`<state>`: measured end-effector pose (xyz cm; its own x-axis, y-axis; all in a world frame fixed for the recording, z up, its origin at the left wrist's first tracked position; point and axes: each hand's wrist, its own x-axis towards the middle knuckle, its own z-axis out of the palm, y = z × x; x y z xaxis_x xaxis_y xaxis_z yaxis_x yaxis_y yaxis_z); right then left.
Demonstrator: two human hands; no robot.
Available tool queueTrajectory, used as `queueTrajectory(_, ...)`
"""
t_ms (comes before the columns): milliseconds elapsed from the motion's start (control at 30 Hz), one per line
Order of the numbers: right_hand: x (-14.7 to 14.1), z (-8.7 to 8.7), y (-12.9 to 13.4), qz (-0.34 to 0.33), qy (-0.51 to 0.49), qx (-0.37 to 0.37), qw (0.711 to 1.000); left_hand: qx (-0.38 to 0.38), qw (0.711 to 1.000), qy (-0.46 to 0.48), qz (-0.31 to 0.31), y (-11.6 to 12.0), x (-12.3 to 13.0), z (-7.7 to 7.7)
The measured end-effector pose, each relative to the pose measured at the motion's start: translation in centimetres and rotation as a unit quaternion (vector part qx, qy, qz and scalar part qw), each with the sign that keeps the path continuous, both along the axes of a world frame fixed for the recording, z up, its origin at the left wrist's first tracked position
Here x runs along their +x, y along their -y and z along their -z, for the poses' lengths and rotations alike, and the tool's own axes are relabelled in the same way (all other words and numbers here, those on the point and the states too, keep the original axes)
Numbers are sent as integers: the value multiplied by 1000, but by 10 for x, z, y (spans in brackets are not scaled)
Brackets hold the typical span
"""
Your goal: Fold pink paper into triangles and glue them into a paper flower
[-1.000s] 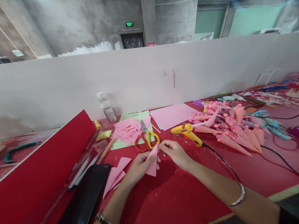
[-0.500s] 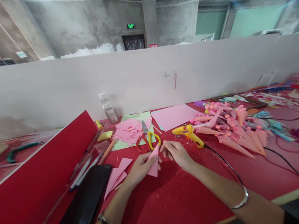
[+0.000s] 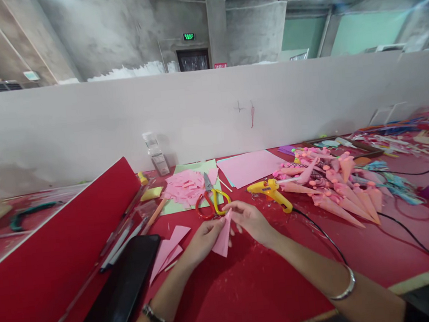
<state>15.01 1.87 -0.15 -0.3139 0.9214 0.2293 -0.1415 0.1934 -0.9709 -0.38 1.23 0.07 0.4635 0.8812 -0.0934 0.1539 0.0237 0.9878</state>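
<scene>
Pinching pink paper pc (image 3: 222, 243) over counter (image 3: 255, 287): L hand (image 3: 204, 239) nearly closed on it. R hand (image 3: 256, 223) part-curled at its upper tip; can't tell if gripping. Risks: L pinch too tight = unwanted crease; too loose = paper slips/opens. Scissors (image 3: 207, 182) v. close, handles easily knocked. R forearm by glue gun (image 3: 275, 191) cord (image 3: 327, 236), might drag gun.
</scene>
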Motion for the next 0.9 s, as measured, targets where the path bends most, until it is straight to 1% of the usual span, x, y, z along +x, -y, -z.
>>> queueTrajectory(67, -1, 0, 1, -16, 23, 6, 1000, 11, 1000, -8, 8, 0, 0, 1)
queueTrajectory(200, 0, 4, -1, -2, 24, 2, 1000, 45, 998, -35, 2, -1, 0, 0)
queueTrajectory(367, 2, 7, -5, 13, 2, -26, 1000, 147, 985, -89, 2, 1, 2, -5)
queueTrajectory(467, 2, 6, -4, 27, 20, -28, 999, 180, 976, -119, -9, 2, 2, -4)
queueTrajectory(633, 1, 4, -5, 49, 49, -15, 998, 183, 974, -132, -11, 0, 1, -1)
queueTrajectory(900, 1, 9, -8, 50, 43, -2, 998, 167, 978, -126, -6, 0, 2, -6)
